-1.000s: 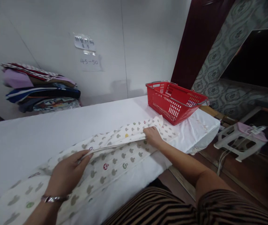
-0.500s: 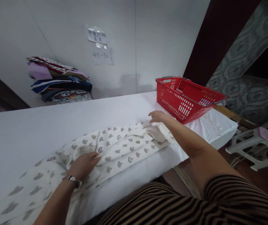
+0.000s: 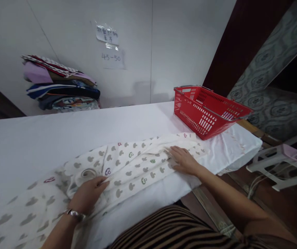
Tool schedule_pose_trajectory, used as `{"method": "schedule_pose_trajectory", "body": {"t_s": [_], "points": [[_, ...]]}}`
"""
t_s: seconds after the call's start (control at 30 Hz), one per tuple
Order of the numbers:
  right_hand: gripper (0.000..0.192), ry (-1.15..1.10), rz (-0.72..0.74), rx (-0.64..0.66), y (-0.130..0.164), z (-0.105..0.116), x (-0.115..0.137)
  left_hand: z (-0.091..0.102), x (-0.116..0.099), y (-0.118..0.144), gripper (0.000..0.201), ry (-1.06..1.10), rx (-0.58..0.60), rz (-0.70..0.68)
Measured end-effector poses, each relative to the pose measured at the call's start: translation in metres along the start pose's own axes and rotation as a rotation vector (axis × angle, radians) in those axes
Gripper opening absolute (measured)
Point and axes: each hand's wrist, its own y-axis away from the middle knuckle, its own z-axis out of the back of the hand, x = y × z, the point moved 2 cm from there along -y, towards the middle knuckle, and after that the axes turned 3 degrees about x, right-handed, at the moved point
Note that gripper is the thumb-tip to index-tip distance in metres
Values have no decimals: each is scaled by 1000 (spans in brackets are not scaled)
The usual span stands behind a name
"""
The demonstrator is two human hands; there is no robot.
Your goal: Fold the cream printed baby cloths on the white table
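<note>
A cream cloth printed with grey and coloured mushroom shapes [image 3: 127, 166] lies stretched along the near edge of a white padded table [image 3: 60, 135]. My left hand [image 3: 87, 195], with a bracelet at the wrist, presses flat on the cloth's middle, fingers pointing right. My right hand [image 3: 183, 159] rests palm down on the cloth's right end, fingers spread, near a folded-over edge. Neither hand grips anything.
A red plastic basket [image 3: 207, 110] stands at the table's far right corner. A stack of folded fabrics [image 3: 60, 84] sits against the wall at the back left, under paper labels. A white stand with cables [image 3: 280, 164] is on the floor to the right.
My right hand came back from near the basket and settled flat on the cloth's right end. The raised fold held a second ago now lies down. My left hand stayed on the cloth.
</note>
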Motion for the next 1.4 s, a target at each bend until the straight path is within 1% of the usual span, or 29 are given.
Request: {"method": "schedule_pose_trajectory", "body": {"t_s": [0.07, 0.13, 0.23, 0.33, 0.37, 0.4, 0.43, 0.53, 0.57, 0.6, 0.63, 0.67, 0.73, 0.8, 0.87, 1.0, 1.17, 1.23, 1.33, 1.4], "points": [[46, 57, -1, -89, 10, -9, -3, 0, 1, 0, 35, 8, 8, 4], [34, 38, -22, -153, 11, -8, -14, 0, 2, 0, 35, 15, 16, 7], [26, -92, -100, -183, -5, 13, -38, 0, 2, 0, 34, 33, 9, 4], [26, -309, -199, -214, -36, 40, -65, 1, 2, 1, 34, 41, -5, 16], [27, -374, -229, -200, -49, 46, -73, 1, 2, 2, 34, 43, -5, 19], [27, -423, -257, -170, -63, 51, -81, 1, 1, 3, 34, 45, -5, 20], [26, -461, -281, -109, -77, 52, -87, 2, 2, 4, 34, 45, -4, 17], [20, -513, -323, 206, -113, 45, -96, 3, 3, 10, 34, 39, 7, 9], [19, -520, -321, 300, -123, 41, -97, 3, 3, 12, 34, 39, 16, 9], [19, -521, -311, 366, -131, 36, -96, 2, 4, 14, 34, 41, 27, 11], [19, -509, -300, 395, -138, 32, -96, 2, 5, 16, 34, 46, 37, 14], [19, -483, -293, 396, -144, 29, -96, 1, 6, 17, 33, 53, 41, 17], [19, -414, -289, 364, -152, 22, -96, 1, 7, 18, 31, 73, 37, 20], [18, -369, -294, 339, -156, 16, -97, 0, 6, 18, 30, 93, 39, 23], [17, -369, -295, 341, -156, 12, -97, 1, 5, 18, 31, 98, 39, 46], [18, -372, -293, 318, -152, 12, -94, 3, 0, 17, 32, 82, 30, 75], [23, -392, -293, 230, -147, 18, -88, 1, 1, 14, 33, 62, 20, 53], [30, -384, -300, 216, -146, 21, -87, 0, 2, 14, 32, 50, 12, 50], [43, -316, -298, 252, -146, 30, -86, 1, 1, 16, 31, 24, -3, 35], [41, -268, -274, 300, -145, 42, -84, 2, -2, 18, 32, 1, -17, 24]]}}
